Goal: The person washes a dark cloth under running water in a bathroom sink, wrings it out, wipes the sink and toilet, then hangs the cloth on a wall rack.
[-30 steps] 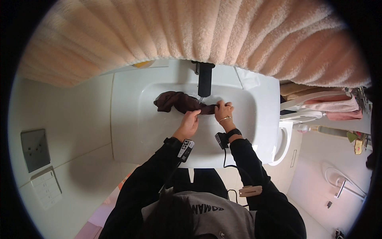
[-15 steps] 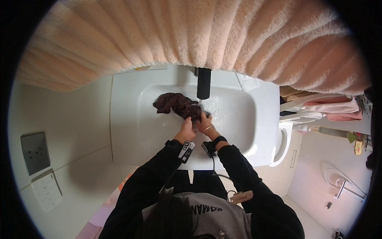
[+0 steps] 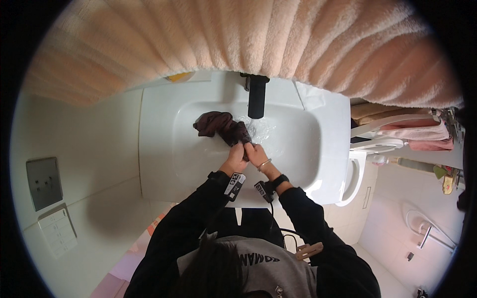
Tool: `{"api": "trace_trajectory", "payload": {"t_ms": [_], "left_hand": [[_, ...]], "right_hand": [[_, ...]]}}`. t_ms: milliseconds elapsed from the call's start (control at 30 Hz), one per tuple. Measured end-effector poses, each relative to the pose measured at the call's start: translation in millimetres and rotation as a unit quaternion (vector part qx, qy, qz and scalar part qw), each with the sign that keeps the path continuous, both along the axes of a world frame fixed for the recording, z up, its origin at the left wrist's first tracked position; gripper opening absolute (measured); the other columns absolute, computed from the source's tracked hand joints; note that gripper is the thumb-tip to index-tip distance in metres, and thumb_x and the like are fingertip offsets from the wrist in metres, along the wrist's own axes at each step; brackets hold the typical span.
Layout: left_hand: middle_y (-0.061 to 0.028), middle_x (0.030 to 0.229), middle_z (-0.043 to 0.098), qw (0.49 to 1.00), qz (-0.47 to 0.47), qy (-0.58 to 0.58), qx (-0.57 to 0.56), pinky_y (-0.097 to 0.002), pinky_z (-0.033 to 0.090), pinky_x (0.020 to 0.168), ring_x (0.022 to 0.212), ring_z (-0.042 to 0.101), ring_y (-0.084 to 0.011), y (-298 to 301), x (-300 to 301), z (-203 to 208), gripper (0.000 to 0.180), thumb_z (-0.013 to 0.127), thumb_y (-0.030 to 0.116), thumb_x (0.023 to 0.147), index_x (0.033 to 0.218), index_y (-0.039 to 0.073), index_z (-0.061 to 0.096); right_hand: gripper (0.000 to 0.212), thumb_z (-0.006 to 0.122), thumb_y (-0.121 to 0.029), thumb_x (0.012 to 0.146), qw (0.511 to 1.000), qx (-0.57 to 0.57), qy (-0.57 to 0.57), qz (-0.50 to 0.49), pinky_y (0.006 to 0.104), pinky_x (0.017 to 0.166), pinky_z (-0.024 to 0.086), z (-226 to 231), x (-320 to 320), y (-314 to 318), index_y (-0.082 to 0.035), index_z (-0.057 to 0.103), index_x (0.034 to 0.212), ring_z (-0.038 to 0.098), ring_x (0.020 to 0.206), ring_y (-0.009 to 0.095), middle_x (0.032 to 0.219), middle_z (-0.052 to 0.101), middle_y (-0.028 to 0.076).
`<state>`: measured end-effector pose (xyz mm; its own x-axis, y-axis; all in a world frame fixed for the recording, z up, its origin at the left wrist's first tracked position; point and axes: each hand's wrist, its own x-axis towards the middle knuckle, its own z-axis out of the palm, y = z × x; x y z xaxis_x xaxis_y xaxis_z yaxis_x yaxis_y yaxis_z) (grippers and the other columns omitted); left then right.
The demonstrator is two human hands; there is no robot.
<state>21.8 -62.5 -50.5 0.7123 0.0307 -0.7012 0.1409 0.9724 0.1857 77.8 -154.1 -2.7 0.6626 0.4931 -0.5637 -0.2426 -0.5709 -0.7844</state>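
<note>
A dark brown wet cloth (image 3: 217, 125), bunched up, lies in the white sink (image 3: 186, 184) with its near end raised between my hands. My left hand (image 3: 235, 158) has its fingers closed on that end. Right beside it, my right hand (image 3: 256, 155) grips the same end, and the two hands almost touch. What kind of garment or cloth it is does not show. Just beyond my hands, a black faucet (image 3: 256, 99) pours water, which ripples on the basin floor. A bracelet circles my right wrist.
Peach plush fabric (image 3: 223, 39) hangs across the top of the view. A white rack (image 3: 382, 130) with pink towels (image 3: 422, 130) stands at the right. On the left wall sit a grey socket plate (image 3: 44, 184) and a white panel (image 3: 57, 231). A hand shower (image 3: 425, 237) is at far right.
My right hand has drawn back from the water toward my left hand, and the two now hold the cloth's end together. The view has shifted slightly.
</note>
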Motion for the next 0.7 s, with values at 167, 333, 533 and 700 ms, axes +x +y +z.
{"api": "trace_trajectory", "payload": {"t_ms": [167,333,533,700], "left_hand": [[-0.0032,0.104,0.056,0.992,0.025,0.064,0.109,-0.0261,0.046,0.071,0.094,0.055,-0.0138,-9,12,46,0.021,0.049,0.016,0.092,0.111,0.007,0.049],[-0.0025,0.117,0.045,0.974,-0.012,0.177,0.143,-0.0388,0.036,0.085,0.102,0.046,-0.0178,7,-9,46,0.046,0.059,0.013,0.084,0.126,0.014,0.042],[-0.0081,0.124,0.036,0.964,-0.083,0.250,0.041,-0.0407,0.036,0.090,0.110,0.036,-0.0265,10,-15,37,0.058,0.059,0.021,0.083,0.133,0.010,0.031],[-0.0109,0.128,0.030,0.951,-0.048,0.304,0.029,-0.0437,0.033,0.095,0.114,0.032,-0.0291,4,-7,48,0.054,0.057,0.022,0.083,0.130,0.009,0.033]], "right_hand": [[0.040,0.050,-0.036,0.085,0.962,-0.207,-0.166,0.066,0.0455,0.082,0.046,-38,60,-12,-0.003,0.054,0.108,0.054,0.097,0.046,0.094,0.060,0.030],[0.049,0.062,-0.030,0.081,0.900,-0.268,-0.312,-0.141,0.0482,0.077,0.049,-26,67,-34,-0.017,0.042,0.124,0.054,0.092,0.047,0.127,0.033,0.032],[0.061,0.067,-0.023,0.074,0.886,-0.304,-0.250,0.246,0.0461,0.089,0.047,-10,41,-28,-0.033,0.042,0.129,0.042,0.115,0.045,0.128,0.033,0.019],[0.066,0.070,-0.021,0.072,0.869,-0.344,-0.228,0.271,0.0435,0.085,0.050,-4,49,-15,-0.026,0.038,0.130,0.045,0.113,0.041,0.125,0.036,0.021]]}}
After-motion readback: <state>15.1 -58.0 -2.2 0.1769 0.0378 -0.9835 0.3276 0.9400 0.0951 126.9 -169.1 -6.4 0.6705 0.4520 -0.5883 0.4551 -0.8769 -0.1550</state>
